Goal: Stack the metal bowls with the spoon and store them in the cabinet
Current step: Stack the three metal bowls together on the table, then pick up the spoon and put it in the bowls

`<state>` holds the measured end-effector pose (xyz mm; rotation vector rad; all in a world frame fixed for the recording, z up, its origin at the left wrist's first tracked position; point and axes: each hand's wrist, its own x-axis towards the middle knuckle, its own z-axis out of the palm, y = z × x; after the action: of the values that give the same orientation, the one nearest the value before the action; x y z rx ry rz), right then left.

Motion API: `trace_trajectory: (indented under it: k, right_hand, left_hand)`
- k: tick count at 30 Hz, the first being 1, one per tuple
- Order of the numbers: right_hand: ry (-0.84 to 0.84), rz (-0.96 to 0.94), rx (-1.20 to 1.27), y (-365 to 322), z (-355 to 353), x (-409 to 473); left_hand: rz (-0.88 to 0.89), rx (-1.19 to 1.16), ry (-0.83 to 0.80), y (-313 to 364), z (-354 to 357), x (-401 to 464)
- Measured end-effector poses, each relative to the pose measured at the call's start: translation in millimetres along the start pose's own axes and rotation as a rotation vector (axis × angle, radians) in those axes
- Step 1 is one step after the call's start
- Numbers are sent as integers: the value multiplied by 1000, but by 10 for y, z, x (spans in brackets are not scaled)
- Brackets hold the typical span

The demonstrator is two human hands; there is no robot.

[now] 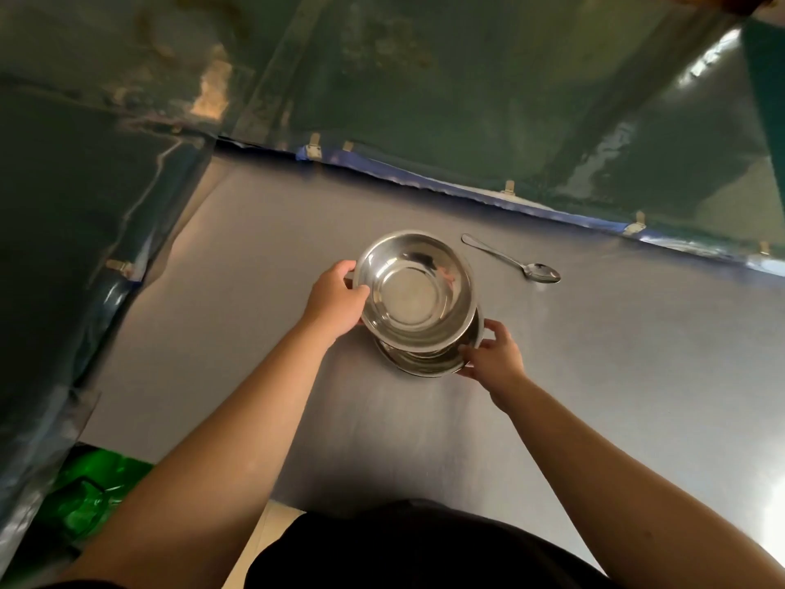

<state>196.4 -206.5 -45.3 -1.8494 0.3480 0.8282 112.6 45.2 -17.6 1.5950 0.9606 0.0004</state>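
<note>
While both hands grip them, shiny metal bowls [418,297] sit nested, upright.

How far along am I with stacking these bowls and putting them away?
Early on. In hand: your left hand holds the upper bowl tilted over the lower bowl, which your right hand steadies; it is not yet seated. Left: the spoon lies untouched on the table, and nothing is stored. No cabinet is in view.
</note>
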Motion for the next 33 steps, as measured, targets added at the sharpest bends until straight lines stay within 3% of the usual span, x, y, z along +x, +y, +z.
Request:
trace_trajectory:
  k: [16,24,33]
  right_hand:
    - [-178,-23,-7,134,129,-74]
    - [-171,-8,-25,95,135,-46]
    - [12,-212,-493,-175,-93,306]
  left_hand:
    - [-1,121,44,-396,90,-206]
    - [-29,100,-3,-485,103,-247]
    - [-81,61,23,-548,198,-242]
